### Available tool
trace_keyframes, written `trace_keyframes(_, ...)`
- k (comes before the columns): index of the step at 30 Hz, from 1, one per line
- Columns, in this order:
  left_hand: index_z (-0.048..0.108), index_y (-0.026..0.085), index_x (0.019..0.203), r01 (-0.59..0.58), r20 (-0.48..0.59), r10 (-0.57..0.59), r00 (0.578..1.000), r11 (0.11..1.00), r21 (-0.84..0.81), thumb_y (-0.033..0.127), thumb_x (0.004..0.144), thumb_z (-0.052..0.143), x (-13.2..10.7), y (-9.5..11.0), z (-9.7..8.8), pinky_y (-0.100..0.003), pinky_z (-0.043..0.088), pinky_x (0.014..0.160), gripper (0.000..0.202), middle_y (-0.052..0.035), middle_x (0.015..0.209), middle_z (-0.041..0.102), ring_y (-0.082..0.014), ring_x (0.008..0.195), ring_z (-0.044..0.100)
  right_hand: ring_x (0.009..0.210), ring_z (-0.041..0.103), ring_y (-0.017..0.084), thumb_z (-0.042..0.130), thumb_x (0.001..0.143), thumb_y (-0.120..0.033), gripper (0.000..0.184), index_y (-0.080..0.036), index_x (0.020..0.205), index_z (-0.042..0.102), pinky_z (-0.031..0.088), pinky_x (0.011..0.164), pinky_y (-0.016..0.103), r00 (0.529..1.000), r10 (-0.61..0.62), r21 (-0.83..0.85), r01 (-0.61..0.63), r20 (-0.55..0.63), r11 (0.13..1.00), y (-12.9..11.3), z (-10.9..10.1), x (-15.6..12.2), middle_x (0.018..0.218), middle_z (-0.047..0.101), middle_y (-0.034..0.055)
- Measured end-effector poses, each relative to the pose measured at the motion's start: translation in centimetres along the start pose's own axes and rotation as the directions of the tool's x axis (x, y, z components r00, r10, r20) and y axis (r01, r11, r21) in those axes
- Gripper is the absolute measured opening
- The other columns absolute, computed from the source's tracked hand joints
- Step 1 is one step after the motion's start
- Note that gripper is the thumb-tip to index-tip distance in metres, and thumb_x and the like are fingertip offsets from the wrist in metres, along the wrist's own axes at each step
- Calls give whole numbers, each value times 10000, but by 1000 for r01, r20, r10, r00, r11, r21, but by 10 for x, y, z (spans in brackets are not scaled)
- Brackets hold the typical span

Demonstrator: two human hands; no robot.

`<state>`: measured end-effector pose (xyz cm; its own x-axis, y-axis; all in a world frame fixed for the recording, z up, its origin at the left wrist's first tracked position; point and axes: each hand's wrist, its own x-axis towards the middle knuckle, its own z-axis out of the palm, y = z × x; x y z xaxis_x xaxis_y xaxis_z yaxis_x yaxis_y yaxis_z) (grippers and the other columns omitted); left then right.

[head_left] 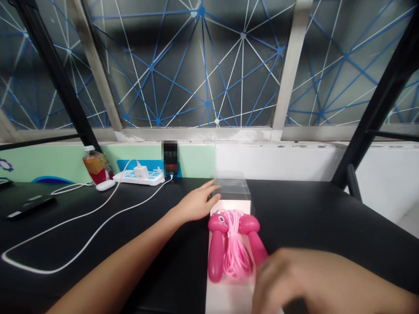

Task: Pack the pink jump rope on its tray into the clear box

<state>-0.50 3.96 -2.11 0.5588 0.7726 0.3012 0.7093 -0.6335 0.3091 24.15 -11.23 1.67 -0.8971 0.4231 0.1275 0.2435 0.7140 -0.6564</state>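
Note:
A pink jump rope lies on a long pale card, its light pink cord bundled between two dark pink handles. Behind it stands a clear plastic box, partly see-through. My left hand reaches to the box's left side, fingers stretched out and thumb apart, at or touching its edge. Low on the right, my right hand is blurred by motion beside the right handle, covering that handle's lower end and part of the card. Its fingertips are smeared, so whether it grips anything is unclear.
On the black table, a white power strip with a charger stands at the back left. A white cable loops over the left side. Nearby are a drink pouch, a white case and a black flat object.

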Motion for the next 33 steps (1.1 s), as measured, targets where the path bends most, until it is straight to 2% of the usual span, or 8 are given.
trace_keyframes(2,509,276,1380,-2,-52,4,999,1000,27,459,982,408,-5,7,-7,-338,479,948,450,-65,1521,388,-207,1058,636,750,654,165,502,968,-347,235,-229,914,698,496,715,274,970,103,-108,-130,-222,986,12,-6,0,818,709,19)
trace_keyframes(4,546,265,1329,-10,-121,18,992,998,68,445,965,452,-12,16,-17,-328,486,900,417,-75,1414,489,-198,991,639,731,637,177,498,962,-298,206,-237,941,694,487,694,300,891,147,-280,-286,-430,916,29,-10,0,827,695,31)
trace_keyframes(7,641,238,1149,-88,-19,90,996,993,73,448,938,509,-24,28,-32,-279,480,769,325,-43,1027,647,-181,858,630,729,624,190,567,920,-345,261,-235,1145,640,497,670,321,831,188,-377,-424,-524,823,56,-11,0,906,663,52)
trace_keyframes(10,663,244,1101,-175,156,168,973,984,29,495,855,628,-32,35,-40,-251,454,676,353,-21,918,657,-180,802,620,737,620,186,597,899,-360,365,-257,1248,575,511,680,334,832,212,-376,-440,-513,816,71,-8,1,975,625,49)
trace_keyframes(13,681,233,1063,-180,238,184,954,983,-40,467,852,640,-35,37,-38,-238,429,621,317,-5,808,662,-157,697,607,735,609,163,573,915,-305,310,-273,1224,583,521,734,339,849,215,-305,-392,-482,868,74,-4,2,1003,599,42)
trace_keyframes(17,680,211,1039,-133,258,152,954,987,-91,431,858,629,-33,35,-34,-224,394,549,290,13,694,650,-140,602,587,716,586,149,577,915,-301,240,-248,1148,590,514,694,322,838,250,-207,-387,-486,898,72,-5,4,962,583,30)
trace_keyframes(26,643,216,1069,-78,280,85,956,996,-36,409,843,618,-34,33,-36,-223,399,553,299,-5,794,702,-154,641,625,675,589,154,524,930,-271,192,-219,1112,494,502,607,300,832,334,-18,-381,-443,924,74,-3,1,825,582,-3)
trace_keyframes(33,615,220,1103,-60,327,68,942,998,-36,465,849,602,-36,31,-38,-235,400,575,353,-14,796,696,-169,668,624,756,592,172,540,919,-283,209,-222,1116,504,484,707,342,835,328,-129,-421,-441,898,71,-4,4,914,616,20)
